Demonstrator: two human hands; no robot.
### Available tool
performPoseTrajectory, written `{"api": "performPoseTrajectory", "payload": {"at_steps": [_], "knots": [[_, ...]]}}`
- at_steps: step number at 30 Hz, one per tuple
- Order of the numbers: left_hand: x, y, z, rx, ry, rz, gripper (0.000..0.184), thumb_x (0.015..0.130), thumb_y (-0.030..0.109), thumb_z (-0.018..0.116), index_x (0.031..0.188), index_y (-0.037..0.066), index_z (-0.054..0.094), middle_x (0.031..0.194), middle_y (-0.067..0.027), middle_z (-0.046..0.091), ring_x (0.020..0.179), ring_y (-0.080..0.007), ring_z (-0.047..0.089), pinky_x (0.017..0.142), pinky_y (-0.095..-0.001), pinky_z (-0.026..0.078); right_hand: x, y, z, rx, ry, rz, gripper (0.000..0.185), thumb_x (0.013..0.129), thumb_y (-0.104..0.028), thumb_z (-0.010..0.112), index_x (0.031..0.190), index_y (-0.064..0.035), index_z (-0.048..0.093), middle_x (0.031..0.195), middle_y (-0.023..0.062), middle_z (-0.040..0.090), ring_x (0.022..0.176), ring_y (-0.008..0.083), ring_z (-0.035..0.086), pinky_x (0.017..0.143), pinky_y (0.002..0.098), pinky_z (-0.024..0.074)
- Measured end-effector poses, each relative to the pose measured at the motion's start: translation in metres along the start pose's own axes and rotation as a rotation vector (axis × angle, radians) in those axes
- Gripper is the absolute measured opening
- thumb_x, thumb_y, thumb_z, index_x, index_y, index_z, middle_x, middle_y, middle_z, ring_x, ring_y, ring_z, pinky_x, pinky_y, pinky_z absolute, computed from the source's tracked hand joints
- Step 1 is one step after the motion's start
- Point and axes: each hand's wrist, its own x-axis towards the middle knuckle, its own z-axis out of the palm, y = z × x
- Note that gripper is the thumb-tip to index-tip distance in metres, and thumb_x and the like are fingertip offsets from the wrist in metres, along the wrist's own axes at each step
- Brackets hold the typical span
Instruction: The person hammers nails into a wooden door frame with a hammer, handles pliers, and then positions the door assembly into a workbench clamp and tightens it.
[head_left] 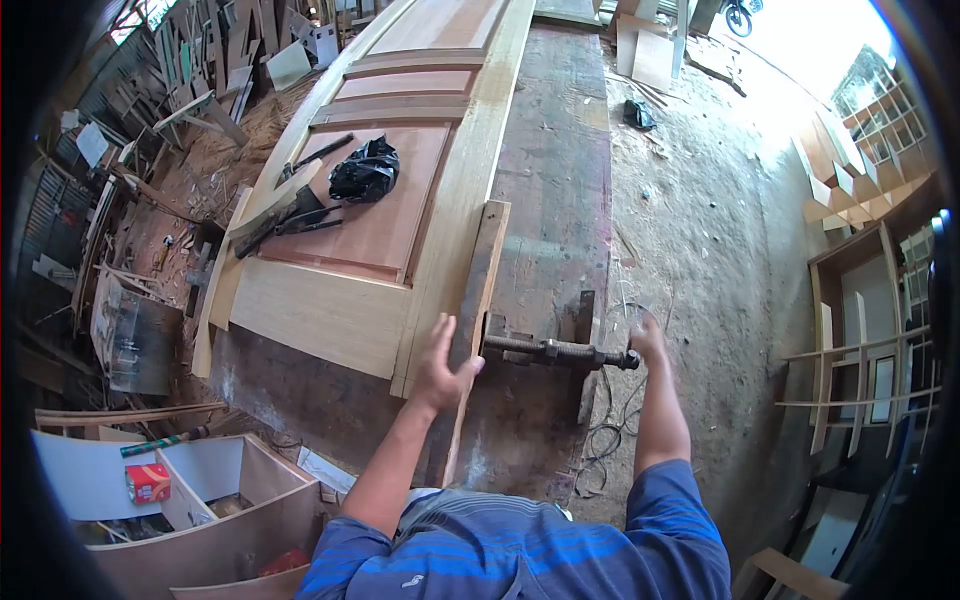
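Observation:
A paneled wooden door [330, 310] lies flat on the workbench. Along its near right edge stands a wooden strip [483, 270]. My left hand [436, 372], fingers spread, rests against the strip's left side. A metal screw clamp [550, 348] lies across the bench, its left end against the strip and its right end past the bench edge. At that right end my right hand [650, 338] is closed around the clamp's handle, which is mostly hidden by the fingers. On the door are a black plastic bag [366, 170] and dark clamp-like tools [290, 222] beside a wood piece.
The scarred workbench [550, 180] runs away from me. A cable [603, 440] hangs by its right edge above the dirt floor [720, 280]. At lower left sits an open wooden cabinet [230, 510] with a red can [149, 483]. Wooden shelf frames [860, 350] stand at right.

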Motion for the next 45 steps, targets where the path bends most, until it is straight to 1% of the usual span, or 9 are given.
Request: {"api": "performPoseTrajectory", "payload": {"at_steps": [3,5,8,15,23,28,31,37,45], "knots": [[-0.005,-0.066,-0.042,-0.074,0.469,-0.103,0.079,0.096,0.038,0.076,0.155,-0.002,0.043,0.164,-0.0255,0.038,0.149,-0.0368,0.043,0.124,-0.0519,0.035,-0.079,0.005,0.005,-0.041,-0.229,0.052,0.043,0.088,-0.003,0.062,0.129,-0.0074,0.075,0.124,0.0112,0.075,0.116,0.0218,0.068,0.099,0.0419,0.0537],[-0.010,-0.135,-0.072,0.064,0.960,-0.457,0.084,0.096,0.047,0.076,0.153,-0.005,0.042,0.158,-0.0291,0.040,0.137,-0.0386,0.053,0.120,-0.0527,0.040,-0.124,-0.007,0.019,0.125,-0.041,0.343,0.027,0.096,-0.017,0.061,0.111,-0.0054,0.079,0.119,0.0120,0.076,0.117,0.0242,0.068,0.100,0.0409,0.0526],[-0.003,-0.188,-0.116,-0.224,1.228,-0.884,0.098,0.097,0.060,0.072,0.152,-0.015,0.040,0.160,-0.0354,0.038,0.139,-0.0418,0.055,0.116,-0.0519,0.047,-0.148,0.006,0.037,0.321,-0.035,-0.044,0.030,0.104,-0.016,0.050,0.097,-0.0037,0.076,0.105,0.0140,0.078,0.102,0.0230,0.071,0.096,0.0398,0.0529],[0.023,-0.167,-0.109,-0.414,1.078,-1.126,0.105,0.097,0.076,0.059,0.138,-0.021,0.056,0.140,-0.0331,0.064,0.128,-0.0407,0.066,0.108,-0.0468,0.056,-0.152,0.030,0.062,0.419,0.097,0.067,0.048,0.110,-0.050,0.047,0.091,-0.0089,0.062,0.076,0.0050,0.062,0.073,0.0197,0.062,0.072,0.0362,0.0510],[0.020,-0.173,-0.102,-0.454,1.128,-1.030,0.103,0.097,0.074,0.062,0.125,-0.025,0.061,0.128,-0.0359,0.069,0.117,-0.0437,0.072,0.098,-0.0483,0.062,-0.183,-0.004,0.059,0.405,0.244,0.282,0.067,0.106,-0.076,0.041,0.068,-0.0218,0.046,0.056,-0.0061,0.040,0.048,0.0126,0.036,0.048,0.0313,0.0288],[0.019,-0.163,-0.106,-0.484,1.108,-1.100,0.099,0.098,0.072,0.064,0.129,-0.023,0.061,0.134,-0.0327,0.067,0.120,-0.0401,0.071,0.102,-0.0480,0.060,-0.210,-0.004,0.073,0.538,0.272,0.297,0.073,0.101,-0.085,0.037,0.068,-0.0212,0.048,0.055,-0.0055,0.041,0.047,0.0111,0.037,0.047,0.0308,0.0283],[0.020,-0.172,-0.103,-0.670,1.117,-1.000,0.097,0.098,0.071,0.064,0.133,-0.020,0.061,0.139,-0.0304,0.065,0.123,-0.0381,0.069,0.105,-0.0475,0.059,-0.224,-0.022,0.077,0.413,0.341,0.314,0.074,0.101,-0.085,0.037,0.072,-0.0190,0.052,0.057,-0.0040,0.047,0.048,0.0112,0.042,0.047,0.0300,0.0295],[0.020,-0.188,-0.103,-0.746,1.104,-0.942,0.100,0.097,0.072,0.064,0.138,-0.019,0.058,0.144,-0.0273,0.063,0.125,-0.0371,0.067,0.106,-0.0471,0.058,-0.210,-0.097,0.055,0.458,0.272,-0.044,0.071,0.104,-0.073,0.051,0.125,-0.0055,0.062,0.078,0.0029,0.061,0.061,0.0156,0.063,0.056,0.0321,0.0541],[0.018,-0.179,-0.105,-0.664,1.109,-0.999,0.106,0.095,0.073,0.066,0.136,-0.024,0.054,0.145,-0.0300,0.061,0.126,-0.0390,0.067,0.107,-0.0473,0.058,-0.153,-0.132,0.039,0.161,0.191,0.064,0.033,0.095,-0.028,0.070,0.076,-0.0014,0.071,0.068,-0.0021,0.057,0.065,0.0094,0.050,0.062,0.0304,0.0406]]}}
